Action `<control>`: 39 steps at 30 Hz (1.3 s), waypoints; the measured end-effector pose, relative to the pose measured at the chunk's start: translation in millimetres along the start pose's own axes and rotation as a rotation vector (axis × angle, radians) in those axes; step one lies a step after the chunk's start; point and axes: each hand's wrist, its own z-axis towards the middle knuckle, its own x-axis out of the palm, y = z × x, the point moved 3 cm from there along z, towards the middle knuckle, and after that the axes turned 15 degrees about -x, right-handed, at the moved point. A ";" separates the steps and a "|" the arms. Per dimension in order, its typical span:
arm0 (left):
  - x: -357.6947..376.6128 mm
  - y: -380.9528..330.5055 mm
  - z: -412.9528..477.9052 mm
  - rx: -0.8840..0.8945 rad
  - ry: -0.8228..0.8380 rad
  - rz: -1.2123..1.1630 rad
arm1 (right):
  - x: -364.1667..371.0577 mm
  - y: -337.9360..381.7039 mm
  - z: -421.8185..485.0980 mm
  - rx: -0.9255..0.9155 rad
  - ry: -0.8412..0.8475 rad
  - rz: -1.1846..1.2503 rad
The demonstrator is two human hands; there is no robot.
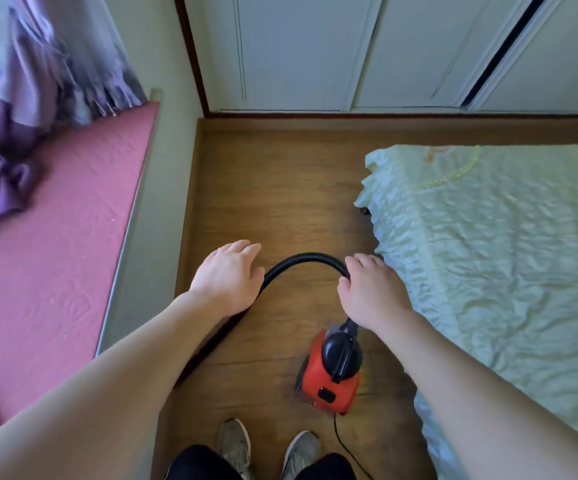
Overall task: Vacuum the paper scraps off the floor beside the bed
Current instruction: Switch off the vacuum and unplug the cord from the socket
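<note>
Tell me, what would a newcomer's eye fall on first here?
The red vacuum cleaner on the wooden floor, just ahead of the person's shoes, stands out first. Its black hose arches between the left hand and the right hand. The bed with a pale green cover fills the right side.

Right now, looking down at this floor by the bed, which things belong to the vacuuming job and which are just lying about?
For the job: red canister vacuum cleaner, black ribbed hose, thin black power cord, brown wooden floor.
Just there: pale green quilted bed cover, pink window-seat mat, purple curtains, white wardrobe doors.
</note>
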 end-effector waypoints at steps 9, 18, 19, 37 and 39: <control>-117.3 -46.3 -35.2 0.066 -0.145 0.005 | -127.7 7.9 -16.0 -0.011 -0.122 0.013; -201.5 -99.1 -59.0 0.079 -0.182 -0.003 | -217.3 -1.3 -36.6 -0.026 -0.216 0.056; -207.8 -104.7 -60.5 0.078 -0.185 -0.005 | -225.6 -4.1 -38.8 -0.025 -0.224 0.058; -256.9 -185.0 -36.8 0.169 -0.237 0.057 | -311.4 -64.3 -58.7 0.078 -0.413 0.062; -262.9 -197.1 -26.3 0.205 -0.237 0.058 | -316.9 -68.6 -57.0 0.117 -0.421 0.055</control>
